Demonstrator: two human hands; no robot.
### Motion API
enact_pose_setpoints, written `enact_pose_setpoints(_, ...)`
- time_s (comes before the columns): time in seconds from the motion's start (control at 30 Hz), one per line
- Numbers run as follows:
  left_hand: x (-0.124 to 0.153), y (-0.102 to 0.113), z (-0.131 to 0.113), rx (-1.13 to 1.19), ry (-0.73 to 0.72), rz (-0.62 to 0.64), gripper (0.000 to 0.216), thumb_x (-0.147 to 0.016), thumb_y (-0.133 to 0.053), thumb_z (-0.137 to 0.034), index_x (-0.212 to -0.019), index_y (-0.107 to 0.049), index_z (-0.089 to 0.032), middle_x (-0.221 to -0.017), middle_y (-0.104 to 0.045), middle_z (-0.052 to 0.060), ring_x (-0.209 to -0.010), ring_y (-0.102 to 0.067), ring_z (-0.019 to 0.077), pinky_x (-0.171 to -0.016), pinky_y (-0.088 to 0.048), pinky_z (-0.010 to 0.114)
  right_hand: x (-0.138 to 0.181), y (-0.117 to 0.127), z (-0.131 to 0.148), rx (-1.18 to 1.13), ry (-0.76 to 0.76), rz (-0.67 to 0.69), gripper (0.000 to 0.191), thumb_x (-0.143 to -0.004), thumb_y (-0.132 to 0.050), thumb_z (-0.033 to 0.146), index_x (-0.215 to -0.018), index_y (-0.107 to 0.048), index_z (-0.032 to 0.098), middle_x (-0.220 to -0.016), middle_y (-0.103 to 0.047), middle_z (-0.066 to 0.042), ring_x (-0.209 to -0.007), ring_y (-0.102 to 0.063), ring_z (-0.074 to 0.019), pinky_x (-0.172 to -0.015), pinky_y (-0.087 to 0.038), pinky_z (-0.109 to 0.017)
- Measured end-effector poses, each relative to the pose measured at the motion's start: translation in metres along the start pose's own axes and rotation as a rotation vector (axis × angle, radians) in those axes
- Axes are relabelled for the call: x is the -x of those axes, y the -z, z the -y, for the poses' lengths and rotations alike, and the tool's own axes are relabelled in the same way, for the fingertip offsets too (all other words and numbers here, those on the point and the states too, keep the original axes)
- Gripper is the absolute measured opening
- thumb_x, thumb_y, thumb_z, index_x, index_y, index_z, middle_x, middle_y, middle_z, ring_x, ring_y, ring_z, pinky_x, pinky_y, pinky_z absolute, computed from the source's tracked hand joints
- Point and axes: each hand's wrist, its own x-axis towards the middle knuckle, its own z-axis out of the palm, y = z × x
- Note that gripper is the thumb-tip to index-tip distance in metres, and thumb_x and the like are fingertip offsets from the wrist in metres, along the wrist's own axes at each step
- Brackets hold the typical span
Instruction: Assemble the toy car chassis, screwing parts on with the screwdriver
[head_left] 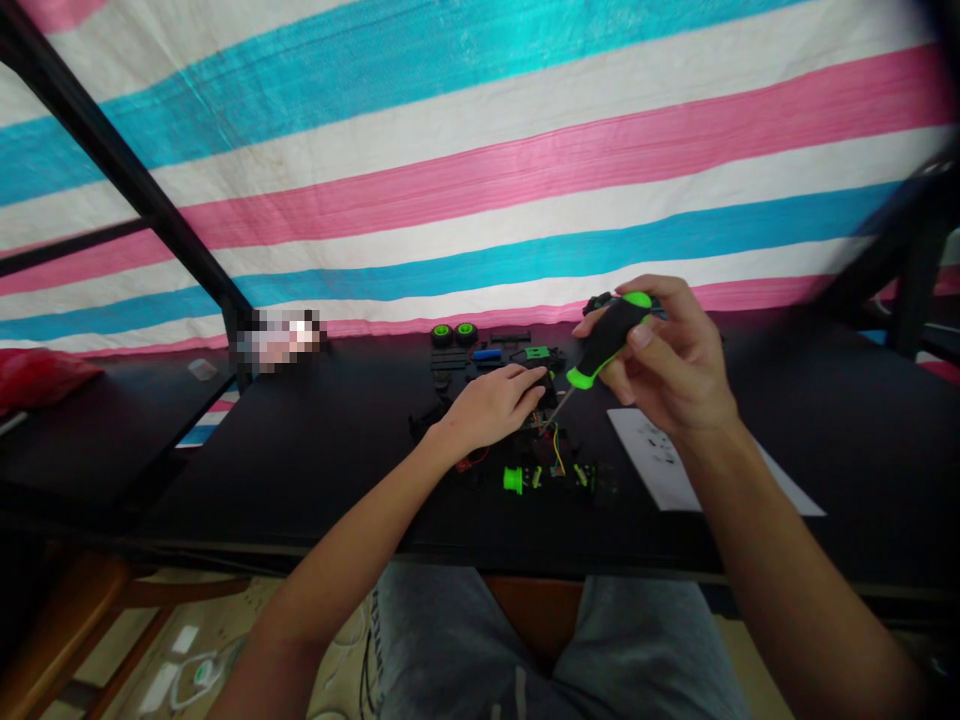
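My right hand grips a black and green screwdriver by its handle. The metal shaft slants down to the left, and its tip meets the wired middle of a partly dismantled toy car chassis. Pressed over the chassis from the left, my left hand holds it, with the fingertips near the shaft. Thin coloured wires stick out toward me. A bright green wheel hub is at the chassis's near side. Much of the chassis is hidden under my left hand.
Behind the chassis lie two black tyres with green rims, a blue cylinder and a green part. White paper bearing several small dark pieces is at right. A striped sheet hangs behind the black table.
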Motion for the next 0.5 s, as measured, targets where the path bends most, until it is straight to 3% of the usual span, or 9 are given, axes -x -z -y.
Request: enact_pose_setpoints(0.5,0.0003,-0.0029,0.0037,0.016,-0.007,-0.025,0.050,-0.121,-0.038,-0.039,-0.155,-0.067,-0.015,-0.140,-0.078,0.015,-0.125,-0.077,0.0299,-0.111,-0.062,0.044,-0.0028,0.0007,-0.0048,-0.052,0.052,0.026,0.035,-0.094,-0.089,0.042,-0.125,-0.074,0.036,-0.107,-0.083,-0.003,-0.043,-0.059,-0.0105,-0.035,-0.045,-0.029)
